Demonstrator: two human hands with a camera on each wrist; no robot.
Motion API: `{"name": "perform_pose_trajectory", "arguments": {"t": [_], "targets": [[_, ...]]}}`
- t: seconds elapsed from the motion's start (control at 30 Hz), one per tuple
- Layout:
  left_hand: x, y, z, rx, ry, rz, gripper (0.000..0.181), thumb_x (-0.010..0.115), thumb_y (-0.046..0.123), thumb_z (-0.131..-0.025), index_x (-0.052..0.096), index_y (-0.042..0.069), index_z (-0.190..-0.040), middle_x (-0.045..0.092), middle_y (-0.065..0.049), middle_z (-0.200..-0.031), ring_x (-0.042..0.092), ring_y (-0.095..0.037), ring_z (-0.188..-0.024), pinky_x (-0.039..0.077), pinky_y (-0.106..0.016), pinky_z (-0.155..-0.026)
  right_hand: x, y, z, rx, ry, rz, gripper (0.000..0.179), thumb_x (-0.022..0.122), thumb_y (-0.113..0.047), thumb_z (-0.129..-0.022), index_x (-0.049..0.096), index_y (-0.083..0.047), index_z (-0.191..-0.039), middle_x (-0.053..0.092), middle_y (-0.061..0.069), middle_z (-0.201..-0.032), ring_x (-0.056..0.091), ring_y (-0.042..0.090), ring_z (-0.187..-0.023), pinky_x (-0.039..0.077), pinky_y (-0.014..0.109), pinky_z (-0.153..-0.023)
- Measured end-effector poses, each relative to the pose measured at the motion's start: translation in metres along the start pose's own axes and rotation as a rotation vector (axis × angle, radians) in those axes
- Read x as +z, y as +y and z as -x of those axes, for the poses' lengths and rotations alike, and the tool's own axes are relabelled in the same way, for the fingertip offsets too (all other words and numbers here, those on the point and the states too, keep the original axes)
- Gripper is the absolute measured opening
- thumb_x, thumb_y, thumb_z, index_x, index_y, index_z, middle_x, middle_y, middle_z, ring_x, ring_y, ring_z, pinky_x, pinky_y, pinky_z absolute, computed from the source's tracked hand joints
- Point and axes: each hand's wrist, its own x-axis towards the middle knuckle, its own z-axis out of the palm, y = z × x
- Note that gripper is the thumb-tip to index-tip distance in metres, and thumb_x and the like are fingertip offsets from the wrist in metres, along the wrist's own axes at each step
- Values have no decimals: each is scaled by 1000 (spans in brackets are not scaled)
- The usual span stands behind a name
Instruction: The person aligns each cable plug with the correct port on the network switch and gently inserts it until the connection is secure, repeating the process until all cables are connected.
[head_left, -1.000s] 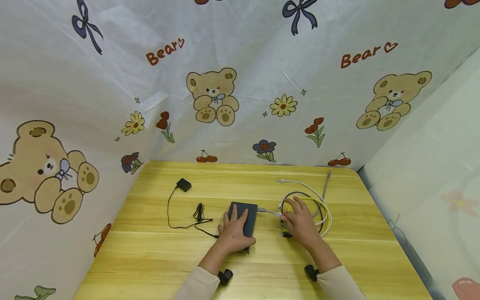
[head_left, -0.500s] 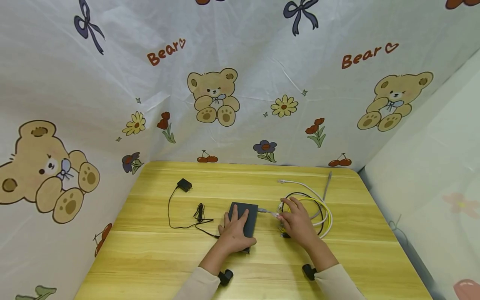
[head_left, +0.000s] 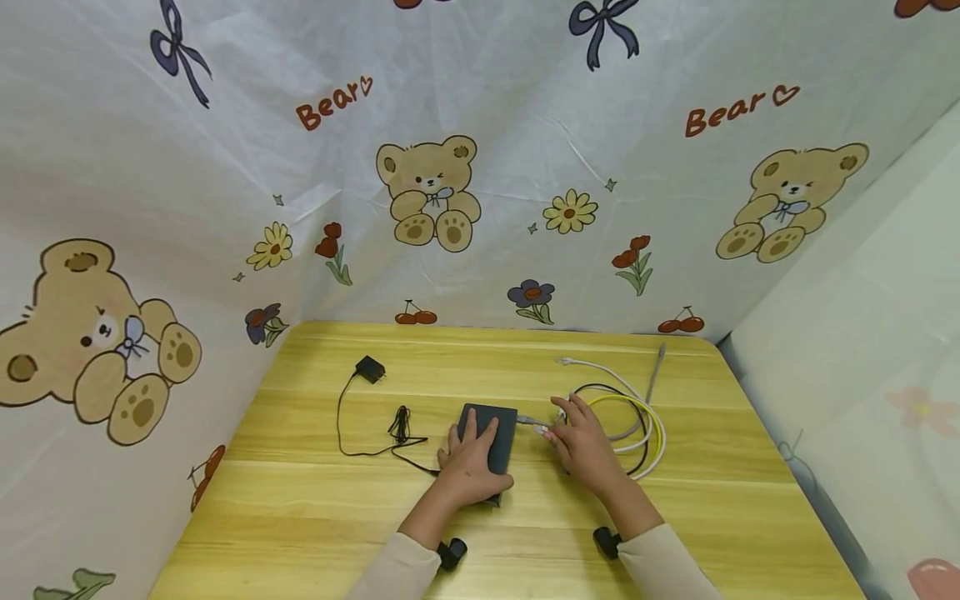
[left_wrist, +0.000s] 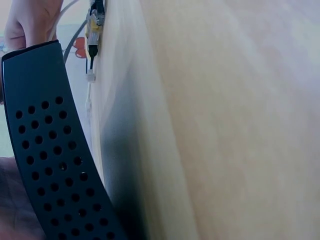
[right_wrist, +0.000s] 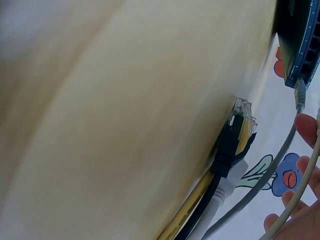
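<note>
A dark network switch point(head_left: 501, 450) lies mid-table, and my left hand point(head_left: 472, 468) rests on its top with the fingers spread. Its perforated side point(left_wrist: 52, 145) shows in the left wrist view. In the right wrist view a grey network cable point(right_wrist: 280, 150) is plugged into the end port of the switch's port row. My right hand point(head_left: 587, 450) pinches a whitish network cable point(right_wrist: 301, 187) close to its clear plug point(head_left: 541, 429), just right of the switch. Below that hand lie the clear-ended plugs point(right_wrist: 239, 125) of black, yellow and white cables.
Coiled white, yellow, black and grey cables point(head_left: 658, 429) spread to the right of my right hand. At the left, a black power adapter point(head_left: 370, 369) lies with its bundled cord point(head_left: 400, 427) running to the switch. A patterned curtain point(head_left: 480, 275) stands behind the table.
My right hand has moved left toward the switch, bringing the whitish cable's plug nearer to the port side. My left hand has stayed on the switch.
</note>
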Motion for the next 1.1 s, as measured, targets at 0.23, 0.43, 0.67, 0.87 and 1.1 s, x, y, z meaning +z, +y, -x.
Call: {"name": "perform_pose_trajectory", "arguments": {"t": [0.23,0.43,0.67,0.87,1.1], "targets": [[0,0,0,3,4,-8,98,77,41,-73,31,27,-158,1,-13,-168,-1,-54,-148,11,-83,-100,2,-3,-3,-12,20,-4,12,74,-18,-90,75,-12,-79,55,21,-139,42,50,-134,33,62,-110],[0,0,0,9,2,0,98,77,40,-74,30,27,-159,0,-13,-168,-2,-55,-147,10,-84,-100,3,-4,-6,-26,24,7,14,73,-20,-91,76,-12,-80,57,22,-138,44,52,-132,33,61,-110],[0,-1,1,11,0,10,98,77,40,-74,30,26,-159,0,-13,-168,-2,-55,-147,10,-84,-100,6,-6,-6,-26,27,16,14,74,-21,-90,76,-12,-80,58,20,-137,44,51,-132,35,63,-107],[0,-1,1,8,1,9,98,77,40,-74,31,27,-159,1,-13,-168,-1,-55,-147,10,-84,-100,10,-5,-7,-25,22,23,16,74,-22,-90,77,-12,-79,57,19,-138,43,50,-133,35,63,-106],[-1,0,1,-2,-2,7,97,77,40,-74,31,27,-158,1,-13,-168,-2,-54,-148,11,-84,-100,8,-9,-11,-6,-9,17,14,74,-23,-91,79,-13,-82,58,18,-138,45,51,-131,35,63,-107]]}}
